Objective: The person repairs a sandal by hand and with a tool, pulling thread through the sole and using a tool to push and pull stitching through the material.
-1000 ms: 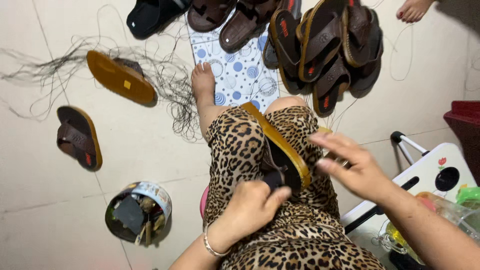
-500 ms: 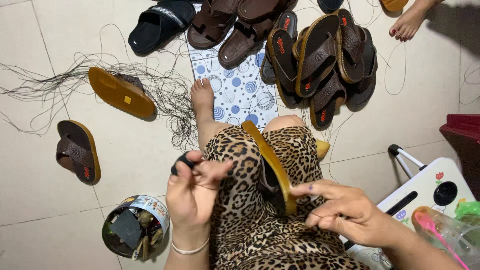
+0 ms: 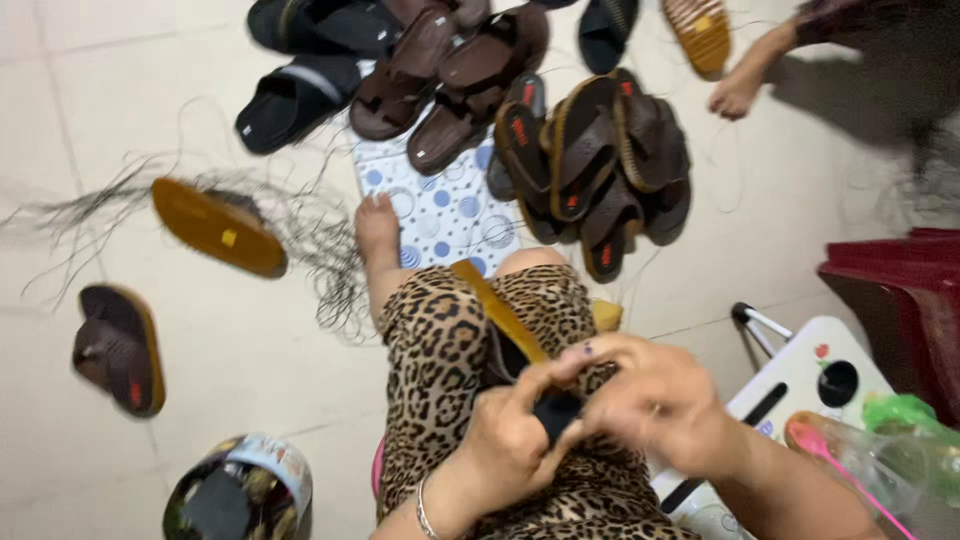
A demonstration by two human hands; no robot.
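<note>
Both hands, left (image 3: 510,445) and right (image 3: 655,405), gripping a small black piece (image 3: 556,412) over the lap-held sandal (image 3: 497,310).

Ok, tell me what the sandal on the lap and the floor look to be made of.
Sandal on the lap: tan sole edge, matte, probably rubber or foam; its dark strap looks like leather or an imitation, too blurred to tell. Both hands grip it. Floor: pale glazed tile, with a faint sheen and straight grout lines.

sandal (image 3: 497,305) | tan sole edge-up — dark strap | on lap
</note>
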